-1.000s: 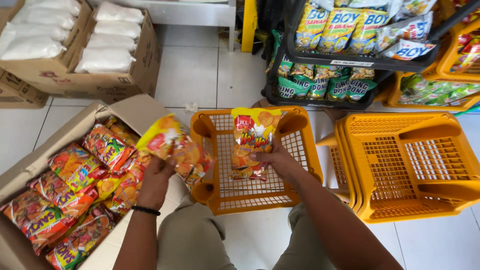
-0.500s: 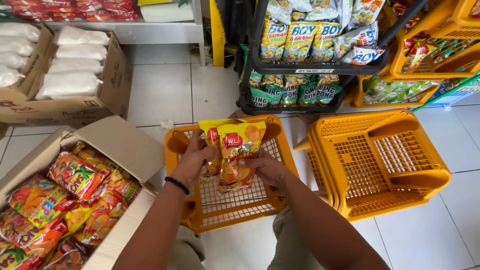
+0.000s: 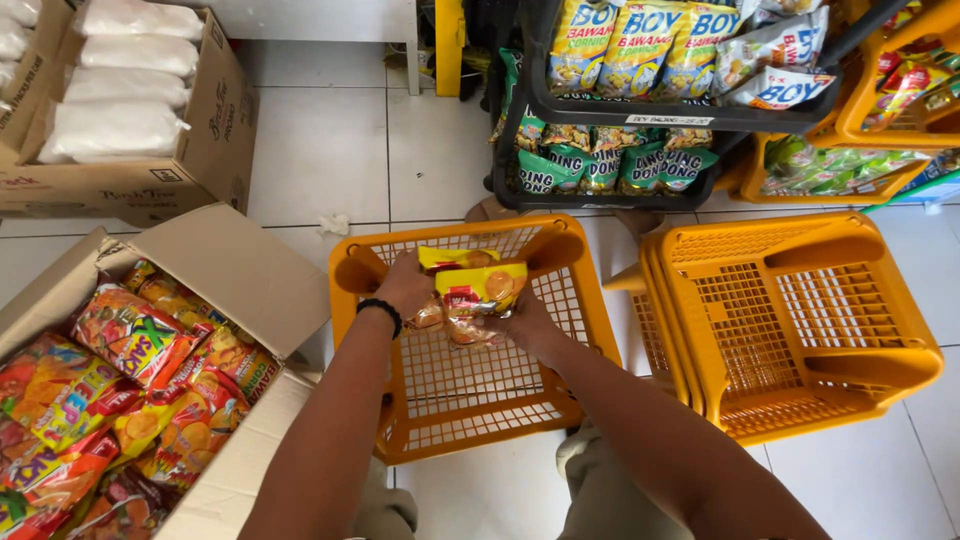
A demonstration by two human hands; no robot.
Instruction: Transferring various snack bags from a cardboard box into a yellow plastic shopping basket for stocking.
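Hands together over orange basket (image 3: 575, 300) — left hand (image 3: 405, 285) and right hand (image 3: 520, 318) both gripped yellow snack packets (image 3: 475, 285), loading step. Next called for lowering packets flat onto mesh floor.

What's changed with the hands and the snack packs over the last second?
The left hand carried its snack packs from over the cardboard box to the right, joining the right hand above the orange basket. Both hands now grip the bunch together inside the basket. Unchanged: the basket, the stacked baskets beside it and the packs left in the box.
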